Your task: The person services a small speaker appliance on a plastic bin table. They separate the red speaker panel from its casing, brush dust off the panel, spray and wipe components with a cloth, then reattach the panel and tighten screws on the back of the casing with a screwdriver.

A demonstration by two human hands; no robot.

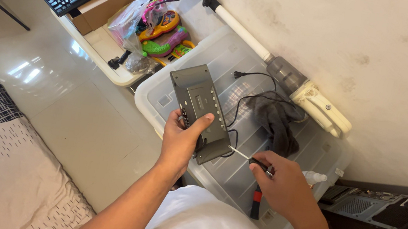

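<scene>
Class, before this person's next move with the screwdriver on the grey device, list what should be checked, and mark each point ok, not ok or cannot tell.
1. Left hand grips the grey device firmly: ok.
2. Right hand holds the screwdriver: ok.
3. Tip seated in a screw at the device's lower corner: cannot tell.
4. Black power cord unplugged, plug lying loose on the clear bin lid: ok.
5. Device steadied on a surface: not ok, it is held above the lid.
6. Dark cloth away from the tool: ok.
</scene>
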